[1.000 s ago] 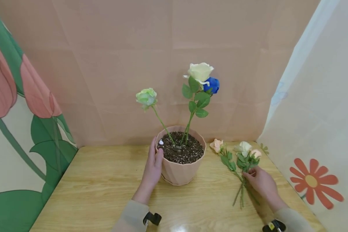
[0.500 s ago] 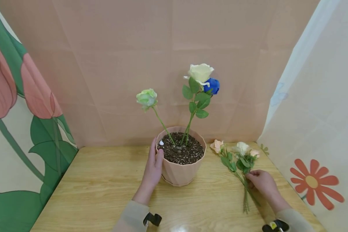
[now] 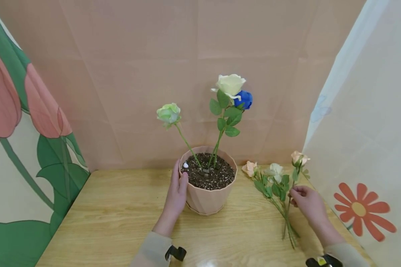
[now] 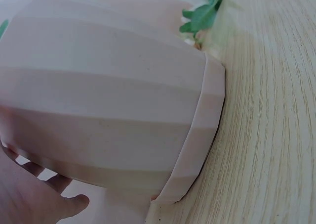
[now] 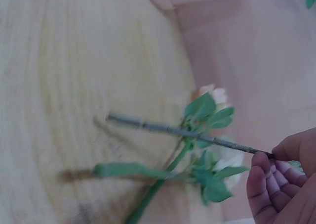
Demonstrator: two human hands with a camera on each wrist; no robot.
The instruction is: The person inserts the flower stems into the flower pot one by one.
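My left hand (image 3: 177, 189) holds the left side of a pink flowerpot (image 3: 205, 200), its thumb near the rim; in the left wrist view, fingers (image 4: 32, 192) lie along the pot wall (image 4: 108, 85). Dark soil (image 3: 217, 181) fills the pot. A pale green rose (image 3: 169, 113), a cream rose (image 3: 231, 85) and a blue rose (image 3: 244, 99) stand in it. At right, my right hand (image 3: 307, 202) pinches the stem of a peach rose (image 3: 299, 158) between thumb and fingers. In the right wrist view the dark stem (image 5: 173, 130) slants above the table, its cut end free.
Another peach rose (image 3: 249, 168) and a white rose (image 3: 274, 171) lie on the wooden table (image 3: 127, 211), right of the pot. A small white object (image 3: 185, 165) sits at the soil's left edge. A pink cloth backdrop (image 3: 137, 74) hangs behind; printed sheets flank both sides.
My right hand has separated the peach rose from the white one, raising it and shifting it right. The white rose has settled slightly left. The left hand and pot stay in place.
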